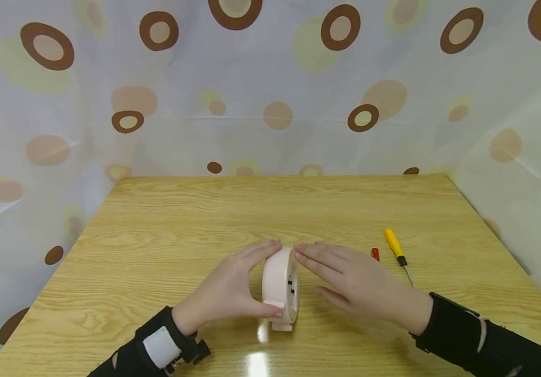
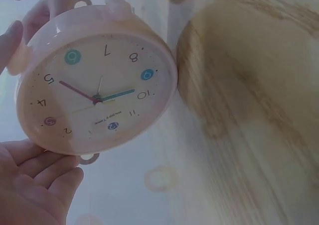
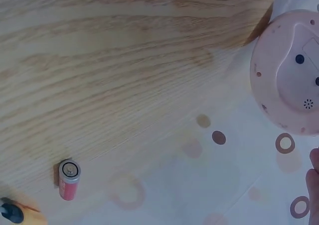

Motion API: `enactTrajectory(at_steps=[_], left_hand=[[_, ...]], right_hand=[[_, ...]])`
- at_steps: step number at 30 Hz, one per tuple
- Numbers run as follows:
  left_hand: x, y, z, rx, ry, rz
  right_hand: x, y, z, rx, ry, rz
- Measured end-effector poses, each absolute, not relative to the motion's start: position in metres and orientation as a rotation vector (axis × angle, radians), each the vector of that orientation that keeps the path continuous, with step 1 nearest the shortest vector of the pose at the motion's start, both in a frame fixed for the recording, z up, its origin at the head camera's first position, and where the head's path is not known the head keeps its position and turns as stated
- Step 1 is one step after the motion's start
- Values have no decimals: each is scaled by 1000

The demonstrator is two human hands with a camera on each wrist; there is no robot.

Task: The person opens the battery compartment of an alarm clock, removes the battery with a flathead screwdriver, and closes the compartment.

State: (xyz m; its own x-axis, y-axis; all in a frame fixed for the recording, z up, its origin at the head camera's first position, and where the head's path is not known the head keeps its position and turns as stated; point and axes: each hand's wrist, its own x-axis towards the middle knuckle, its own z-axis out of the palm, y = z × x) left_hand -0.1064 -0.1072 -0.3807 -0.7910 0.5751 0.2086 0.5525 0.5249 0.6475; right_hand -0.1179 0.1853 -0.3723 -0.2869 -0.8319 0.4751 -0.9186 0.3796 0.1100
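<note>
Table [image 1: 180,220]: light wood grain, spotted curtain [image 1: 270,94] behind and to the sides.

Clock [image 1: 280,285]: round, pale pink, standing on edge near the front-middle of the table, small feet at the bottom. Dial faces left, toward the left palm; back with dark knobs faces right. Left wrist view shows the dial [image 2: 97,95] with coloured numerals, red and teal pointers.

Left hand [image 1: 232,290]: wrapped around the clock's left side, fingers over the top rim, thumb low at the front edge. Gripping.

Right hand [image 1: 350,280]: flat, fingers straight and together, fingertips touching the clock's top right rim. Not curled round anything.

Screwdriver [image 1: 396,248]: yellow handle, metal shaft, lying on the table right of the right hand, untouched.

Battery [image 3: 69,179]: red, lying just left of the screwdriver, apart from the hand.
</note>
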Motion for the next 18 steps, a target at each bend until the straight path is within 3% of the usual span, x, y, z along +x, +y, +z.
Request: enactTrajectory(at_steps=[18], left_hand=[[-105,-96,-393,1128,2653,1235]], right_hand=[[-121,188,-378,1554,-2145,283]])
